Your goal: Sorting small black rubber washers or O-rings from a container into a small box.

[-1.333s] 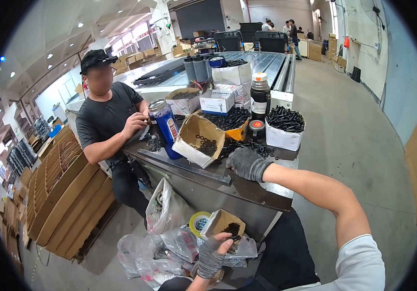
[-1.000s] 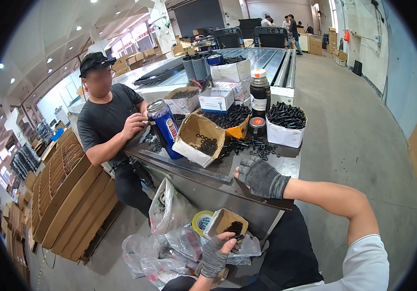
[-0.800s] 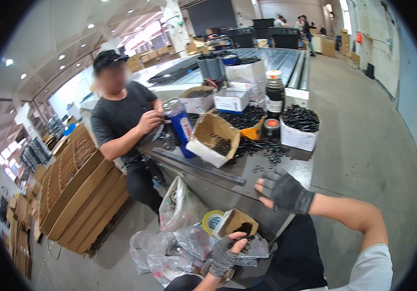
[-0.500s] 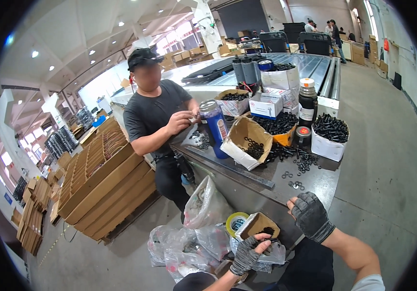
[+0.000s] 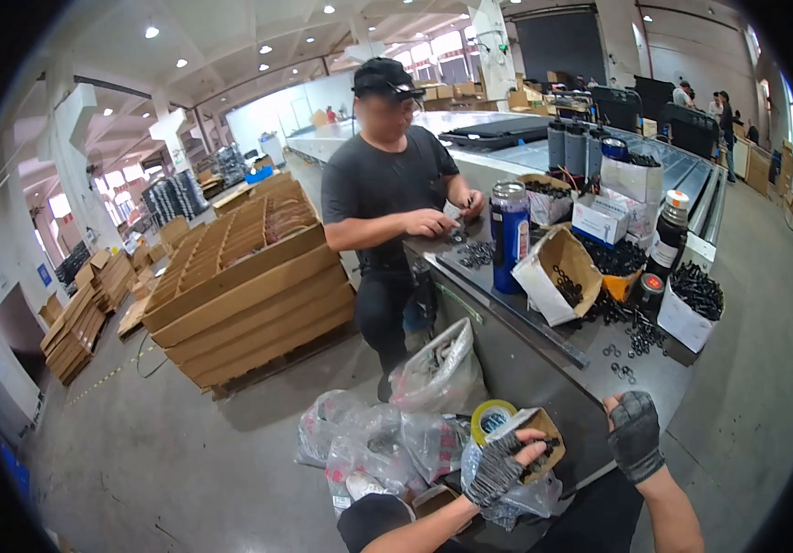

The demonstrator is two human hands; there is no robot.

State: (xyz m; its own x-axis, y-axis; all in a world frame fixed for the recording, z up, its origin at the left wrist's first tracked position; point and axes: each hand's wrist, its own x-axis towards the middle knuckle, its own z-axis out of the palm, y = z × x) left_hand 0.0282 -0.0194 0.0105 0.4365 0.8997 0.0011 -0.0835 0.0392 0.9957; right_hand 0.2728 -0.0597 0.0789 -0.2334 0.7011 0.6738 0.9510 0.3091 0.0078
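Observation:
My left hand (image 5: pixel 496 470), in a dark grey fingerless glove, is closed with thumb and forefinger around a small black part (image 5: pixel 547 444), its exact kind unclear. It is at the front of an open cardboard box (image 5: pixel 555 457) that has black pieces inside. At the table's near right corner, my right hand (image 5: pixel 636 437) wears a matching glove. Its fingers are curled; whatever they may hold is hidden. Just beyond it, several loose black rings (image 5: pixel 624 372) lie on the dark tabletop (image 5: pixel 590 380).
Across the table a co-worker (image 5: pixel 387 175) handles small parts. Between us stand a blue tumbler (image 5: pixel 510 241), a tilted carton of rings (image 5: pixel 544 281), a black thermos (image 5: pixel 667 241) and a white box of black bolts (image 5: pixel 692 309). Plastic bags (image 5: pixel 369 452) and a yellow tape roll (image 5: pixel 491 421) sit below.
The view has swung left, so the scene sits farther right. My left hand has moved up closer to the cardboard box. My right hand remains by the table corner, fingers still curled.

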